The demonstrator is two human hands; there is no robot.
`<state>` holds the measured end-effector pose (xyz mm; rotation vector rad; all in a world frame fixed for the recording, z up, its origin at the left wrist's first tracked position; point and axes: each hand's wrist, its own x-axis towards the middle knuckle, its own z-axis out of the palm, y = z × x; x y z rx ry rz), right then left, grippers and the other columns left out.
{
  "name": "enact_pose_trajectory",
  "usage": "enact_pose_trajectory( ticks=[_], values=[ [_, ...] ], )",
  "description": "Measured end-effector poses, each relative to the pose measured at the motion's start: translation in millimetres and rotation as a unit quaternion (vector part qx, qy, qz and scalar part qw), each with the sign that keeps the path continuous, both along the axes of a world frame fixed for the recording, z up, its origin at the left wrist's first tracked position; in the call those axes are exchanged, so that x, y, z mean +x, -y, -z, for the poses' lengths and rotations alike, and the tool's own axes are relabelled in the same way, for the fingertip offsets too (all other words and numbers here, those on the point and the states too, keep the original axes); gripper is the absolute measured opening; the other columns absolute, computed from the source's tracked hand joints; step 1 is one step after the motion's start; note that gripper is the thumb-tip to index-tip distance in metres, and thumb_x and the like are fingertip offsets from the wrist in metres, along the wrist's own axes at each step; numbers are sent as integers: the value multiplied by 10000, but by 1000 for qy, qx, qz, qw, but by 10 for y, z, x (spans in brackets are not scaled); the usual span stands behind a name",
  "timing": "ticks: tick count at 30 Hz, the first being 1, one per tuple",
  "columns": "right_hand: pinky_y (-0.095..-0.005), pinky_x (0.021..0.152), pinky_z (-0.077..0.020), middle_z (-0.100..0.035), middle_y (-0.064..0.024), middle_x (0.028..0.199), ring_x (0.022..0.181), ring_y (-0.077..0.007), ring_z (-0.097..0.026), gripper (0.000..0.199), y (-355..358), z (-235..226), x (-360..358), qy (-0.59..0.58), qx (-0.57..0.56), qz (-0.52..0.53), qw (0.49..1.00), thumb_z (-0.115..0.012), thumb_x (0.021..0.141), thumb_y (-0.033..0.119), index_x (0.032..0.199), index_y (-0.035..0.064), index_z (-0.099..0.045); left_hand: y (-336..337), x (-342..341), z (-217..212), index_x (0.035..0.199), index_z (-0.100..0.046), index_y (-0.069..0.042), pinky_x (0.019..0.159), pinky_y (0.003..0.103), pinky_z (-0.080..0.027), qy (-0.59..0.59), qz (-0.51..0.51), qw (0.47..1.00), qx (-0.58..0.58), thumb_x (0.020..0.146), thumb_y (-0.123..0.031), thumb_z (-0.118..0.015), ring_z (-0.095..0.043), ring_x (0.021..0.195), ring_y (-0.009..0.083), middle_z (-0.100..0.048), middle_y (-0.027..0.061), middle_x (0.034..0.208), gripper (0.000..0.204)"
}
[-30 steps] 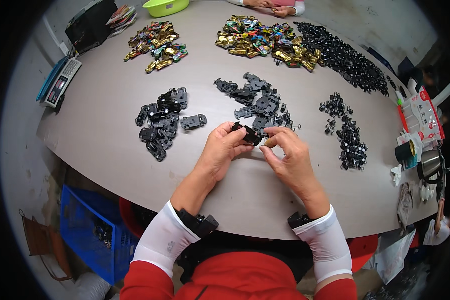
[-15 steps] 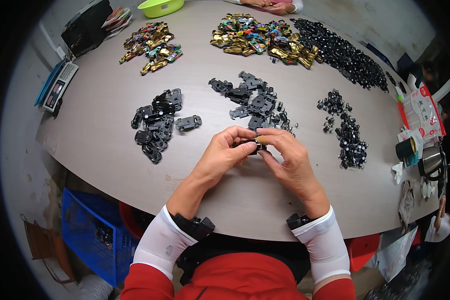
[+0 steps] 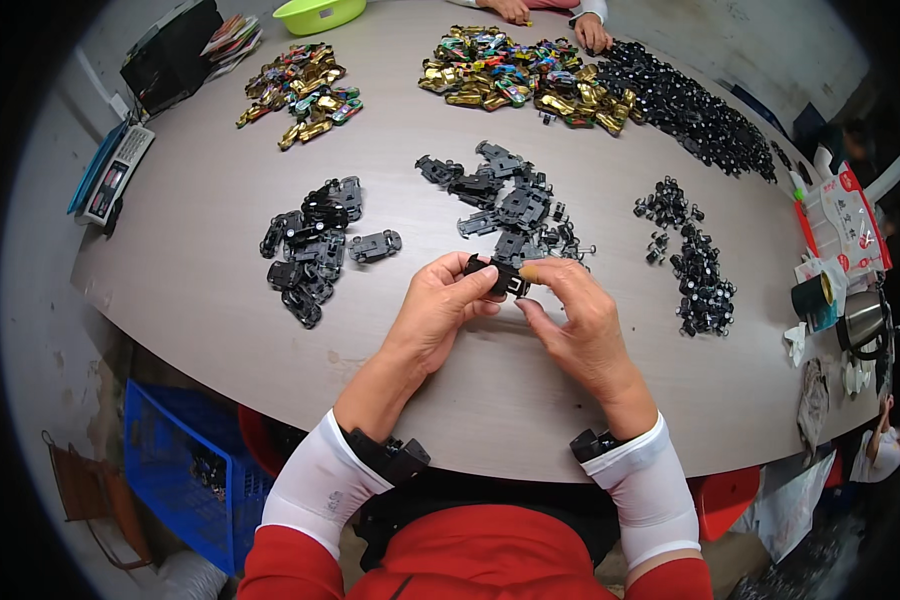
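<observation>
Now both hands, left hand [image 3: 440,305] and right hand [image 3: 580,320], have lifted, fingers clamped on the black chassis [image 3: 498,277].

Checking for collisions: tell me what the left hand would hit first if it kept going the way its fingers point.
The left hand points up and right, toward the far side of the table. Past the small black part it holds, it would probably meet the pile of dark grey parts first, though depth is hard to judge.

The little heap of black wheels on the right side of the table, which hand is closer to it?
Right. The right hand sits just left of the black wheel heap, with bare table between. The left hand is farther left, beyond the right hand.
</observation>
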<state>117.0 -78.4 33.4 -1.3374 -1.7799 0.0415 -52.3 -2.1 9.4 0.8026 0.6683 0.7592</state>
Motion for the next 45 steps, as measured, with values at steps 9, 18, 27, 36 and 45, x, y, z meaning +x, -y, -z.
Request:
enact_pose_trajectory(
  ticks=[9,18,27,36,45],
  values=[
    [-381,800,-522,-655,-117,985,922,-302,-639,331,9,20,-38,-5,-50,-17,999,-735,751,-12,1054,26,-606,27,-12,12,964,-642,-48,714,239,-511,13,-10,1000,-16,920,-106,-673,-632,791,112,-680,43,891,80],
    [-387,759,-530,-650,-135,978,887,-321,-647,363,25,55,-58,-39,-13,-8,999,-740,755,0,1088,24,-596,70,45,17,968,-642,-50,754,256,-511,7,-23,1000,2,914,-112,-679,-635,822,115,-682,42,908,91],
    [-373,693,-537,-647,-122,956,829,-295,-644,356,133,107,-42,-5,-13,6,1000,-736,774,57,1104,28,-606,108,95,49,945,-632,-45,738,270,-538,-9,11,1000,18,917,-110,-673,-648,794,114,-686,49,907,81],
    [-378,820,-509,-620,-126,982,932,-297,-614,184,75,126,1268,124,-90,251,956,-677,823,44,1003,8,-680,105,107,-36,1051,-607,-45,719,298,-589,23,45,998,-31,964,-160,-612,-689,832,160,-698,79,953,144],
    [-381,784,-515,-634,-142,906,861,-304,-637,95,31,316,1564,113,-128,238,956,-604,836,-34,891,-10,-677,75,106,-22,1100,-595,-28,728,308,-601,28,67,995,-66,964,-146,-603,-693,852,177,-694,88,975,180]
  ],
)
